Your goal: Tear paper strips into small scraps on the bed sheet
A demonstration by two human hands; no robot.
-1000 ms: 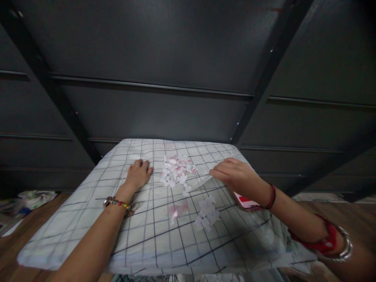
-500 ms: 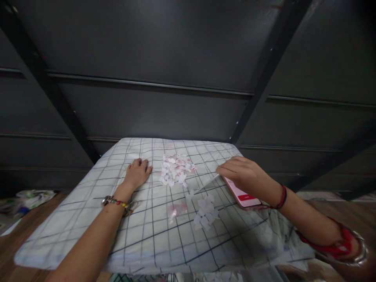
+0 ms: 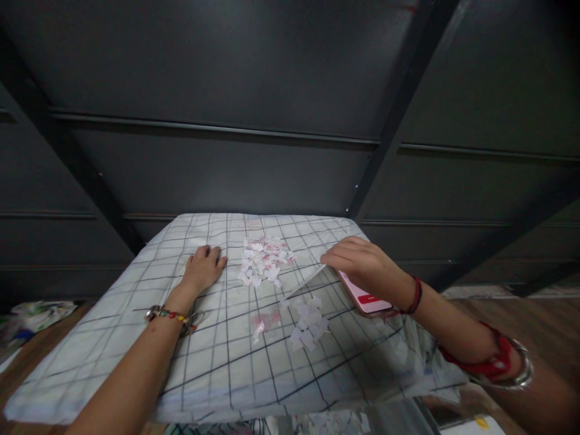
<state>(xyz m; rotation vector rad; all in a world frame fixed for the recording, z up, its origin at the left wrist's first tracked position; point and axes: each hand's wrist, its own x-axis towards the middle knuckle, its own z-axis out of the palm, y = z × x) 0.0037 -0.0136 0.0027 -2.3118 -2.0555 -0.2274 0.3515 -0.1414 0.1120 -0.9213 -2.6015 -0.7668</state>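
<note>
L hand [image 3: 205, 266] flat on worktop [image 3: 212, 362], left of centre, palm down, fingers slightly spread, nothing gripped as far as I can see. R hand [image 3: 351, 260] right of centre, fingertips bunched, pinching the upper end of a thin pale edge [image 3: 304, 283] that slopes down-left. Strip or raised fold of the cover, can't tell.

Edges: worktop's far side sits up against dark panel wall [image 3: 226, 169]; left side runs diag. to lower left, near edge along bottom of frame. Broad stretch of cover between L hand and left edge, narrow gap from L fingers to upper scrap pile [image 3: 264, 261]. R hand is close to right edge, so less room there.

Materials: cover is white w/ dark grid lines, wrinkled, sheen like plastic film. Upper pile = torn paper-like bits, white w/ pink, irregular, overlapping. Lower scrap pile [image 3: 310, 323] is plain white, flatter, right of a shiny pinkish packet [image 3: 266, 324], prob. clear film. Phone [image 3: 368, 297], pink screen w/ red bar, lies flat under/beside R hand. Bead bracelet [image 3: 174, 315] on L wrist, red cord [image 3: 415, 296] on R.

Hidden: phone's upper end behind R hand; R thumb not visible; stuff below near edge cut off by frame; clutter [image 3: 43, 317] at far left blurry.
</note>
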